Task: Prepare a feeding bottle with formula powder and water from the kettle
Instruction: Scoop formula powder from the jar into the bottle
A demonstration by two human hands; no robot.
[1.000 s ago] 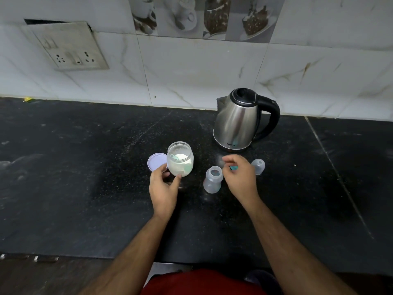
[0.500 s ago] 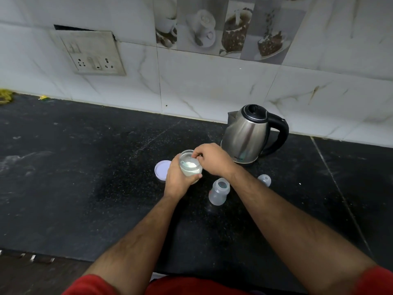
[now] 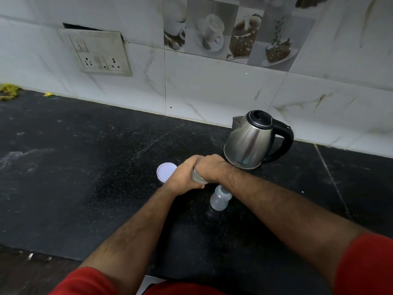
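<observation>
Head view, looking down at a black speckled stone surface (image 3: 85, 167) against a white marble-tiled wall.

Left hand (image 3: 180, 178): forearm runs up from the lower left, red sleeve at the bottom edge. Grip is curled round the side of the small clear glass jar of white formula powder (image 3: 198, 177); fingers wrap the far side, palm on the near left. Only a narrow strip of the jar shows between the two hands.

Right hand (image 3: 212, 170): forearm crosses in from the lower right, red sleeve at the frame edge. Hand sits over the mouth of the jar, knuckles up, wrist bent down, fingers curled toward the opening. Fingertips are hidden by the back of the hand, so cannot tell whether this grip pinches anything or is merely bunched.

Small translucent plastic feeding bottle (image 3: 220, 199): upright on the surface, open at the top, just beside the jar on the near right, partly under the right forearm.

Round pale lilac jar lid (image 3: 164, 172): flat on the surface, just left of the left hand.

Stainless-steel electric kettle with black lid and handle (image 3: 251, 141): upright behind the hands to the right, handle toward the right, near the wall.

Wall: white socket-and-switch plate (image 3: 100, 53) upper left; decorative tile with cups and desserts (image 3: 234, 33) at top.
</observation>
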